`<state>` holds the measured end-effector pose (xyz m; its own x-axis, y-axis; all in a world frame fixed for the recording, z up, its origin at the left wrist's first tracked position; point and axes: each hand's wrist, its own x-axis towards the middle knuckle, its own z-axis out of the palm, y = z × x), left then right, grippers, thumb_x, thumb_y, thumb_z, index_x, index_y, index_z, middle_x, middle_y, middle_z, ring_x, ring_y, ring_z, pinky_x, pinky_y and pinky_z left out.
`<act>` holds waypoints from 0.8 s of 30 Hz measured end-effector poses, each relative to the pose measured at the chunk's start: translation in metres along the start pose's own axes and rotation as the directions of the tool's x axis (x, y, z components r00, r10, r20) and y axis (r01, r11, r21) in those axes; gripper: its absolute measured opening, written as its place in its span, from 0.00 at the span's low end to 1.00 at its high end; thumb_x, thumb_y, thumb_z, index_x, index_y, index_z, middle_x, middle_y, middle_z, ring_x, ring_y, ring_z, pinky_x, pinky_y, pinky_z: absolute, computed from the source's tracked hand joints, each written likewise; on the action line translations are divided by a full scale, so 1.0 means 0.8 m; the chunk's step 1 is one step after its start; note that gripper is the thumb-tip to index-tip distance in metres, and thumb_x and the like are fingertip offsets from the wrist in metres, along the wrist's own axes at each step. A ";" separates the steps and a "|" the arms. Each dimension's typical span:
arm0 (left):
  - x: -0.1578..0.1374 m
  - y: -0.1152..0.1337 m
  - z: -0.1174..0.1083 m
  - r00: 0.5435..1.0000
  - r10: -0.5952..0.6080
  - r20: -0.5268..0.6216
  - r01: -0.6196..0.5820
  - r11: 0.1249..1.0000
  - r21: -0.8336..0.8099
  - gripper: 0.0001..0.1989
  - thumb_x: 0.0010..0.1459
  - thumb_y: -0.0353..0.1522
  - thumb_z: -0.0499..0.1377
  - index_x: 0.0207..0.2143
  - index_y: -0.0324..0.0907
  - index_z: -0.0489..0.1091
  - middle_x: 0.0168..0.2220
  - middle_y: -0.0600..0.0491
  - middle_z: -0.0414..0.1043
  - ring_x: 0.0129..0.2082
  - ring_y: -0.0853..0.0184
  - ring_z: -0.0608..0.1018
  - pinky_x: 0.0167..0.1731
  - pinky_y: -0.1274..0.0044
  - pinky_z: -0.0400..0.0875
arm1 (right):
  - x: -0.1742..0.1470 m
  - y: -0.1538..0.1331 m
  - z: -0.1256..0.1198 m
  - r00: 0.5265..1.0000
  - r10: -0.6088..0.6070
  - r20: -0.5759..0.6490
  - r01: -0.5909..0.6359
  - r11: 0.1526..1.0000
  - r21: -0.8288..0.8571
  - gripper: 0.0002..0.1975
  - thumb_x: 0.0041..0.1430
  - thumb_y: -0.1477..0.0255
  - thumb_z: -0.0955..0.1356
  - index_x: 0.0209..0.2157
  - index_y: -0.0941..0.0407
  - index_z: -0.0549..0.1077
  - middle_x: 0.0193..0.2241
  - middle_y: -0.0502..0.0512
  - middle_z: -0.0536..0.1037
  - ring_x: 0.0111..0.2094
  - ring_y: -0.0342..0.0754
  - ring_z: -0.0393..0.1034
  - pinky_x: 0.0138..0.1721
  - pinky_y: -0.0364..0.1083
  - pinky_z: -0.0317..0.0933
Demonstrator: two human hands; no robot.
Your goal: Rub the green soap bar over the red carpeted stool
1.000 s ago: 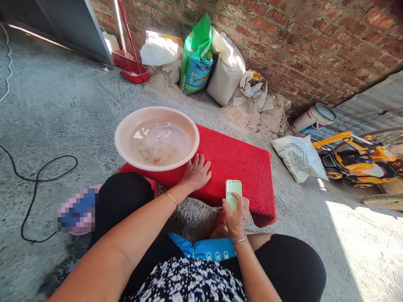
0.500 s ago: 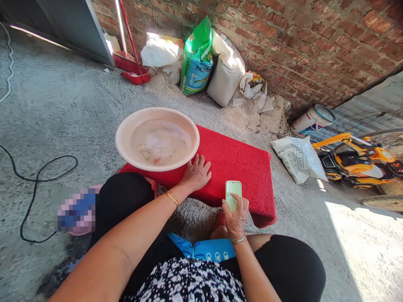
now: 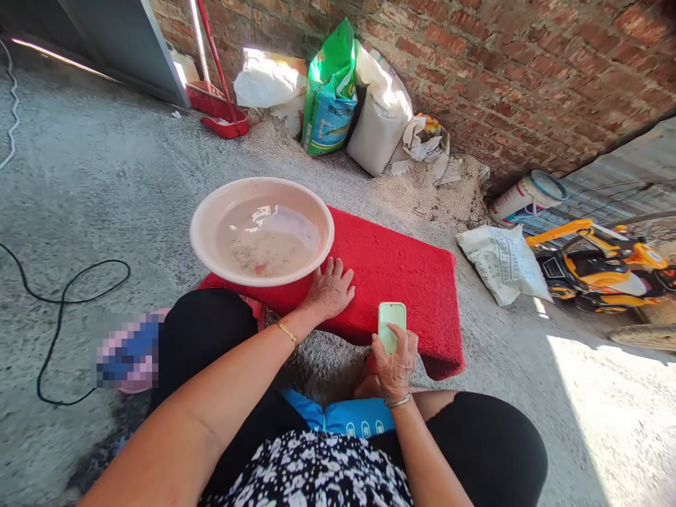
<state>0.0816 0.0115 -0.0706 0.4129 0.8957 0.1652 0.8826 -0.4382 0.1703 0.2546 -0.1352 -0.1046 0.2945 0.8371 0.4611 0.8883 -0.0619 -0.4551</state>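
Water is sitting in the wide pink basin over on the left, so the filling is looking done, and dark specks and a reddish bit are showing in it, with neither hand dipping in. And across to the near right edge of the red cloth, where the right hand is holding the pale green phone in a narrow grip, thumb resting by its left edge, one finger lying against its face! Whether the cloth is also bearing the phone's weight is looking impossible to tell. Over to the left hand: it is lying spread, palm down on the cloth, gripping nothing, its fingertips reaching right up beside the basin's near right rim, and whether they are touching is proving too close to call. So the handling of the phone is looking under way, nothing is marking its end, and the basin is standing on the left of the cloth, its specks and reddish bit lying inside, uncollected
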 end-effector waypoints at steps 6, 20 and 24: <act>0.000 0.001 -0.001 1.000 0.001 0.011 -0.001 1.000 -0.003 0.23 0.66 0.39 0.51 0.59 0.41 0.69 0.64 0.36 0.63 0.65 0.43 0.64 0.60 0.49 0.58 | -0.001 0.001 -0.001 1.000 0.003 0.010 -0.003 1.000 0.001 0.21 0.62 0.52 0.66 0.47 0.52 0.72 0.39 0.58 0.70 0.42 0.56 0.65 0.46 0.56 0.64; 0.004 0.007 -0.006 0.999 0.004 0.041 -0.004 1.000 0.011 0.22 0.65 0.38 0.50 0.58 0.39 0.70 0.62 0.35 0.65 0.64 0.39 0.63 0.58 0.46 0.57 | -0.007 0.004 0.005 1.000 -0.010 -0.022 0.010 1.000 -0.025 0.20 0.61 0.52 0.66 0.44 0.53 0.73 0.41 0.61 0.70 0.43 0.57 0.66 0.45 0.57 0.65; 0.005 0.007 -0.005 0.999 0.007 0.038 -0.008 0.999 0.031 0.22 0.66 0.38 0.50 0.57 0.40 0.70 0.61 0.36 0.65 0.64 0.40 0.63 0.58 0.47 0.59 | -0.010 0.004 0.009 0.998 -0.034 -0.051 0.033 0.999 -0.008 0.18 0.61 0.55 0.68 0.43 0.54 0.74 0.42 0.62 0.70 0.43 0.57 0.65 0.44 0.56 0.65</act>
<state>0.0871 0.0122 -0.0649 0.4270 0.8950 0.1293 0.8860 -0.4426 0.1384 0.2526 -0.1381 -0.1149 0.2822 0.8097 0.5145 0.9005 -0.0386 -0.4332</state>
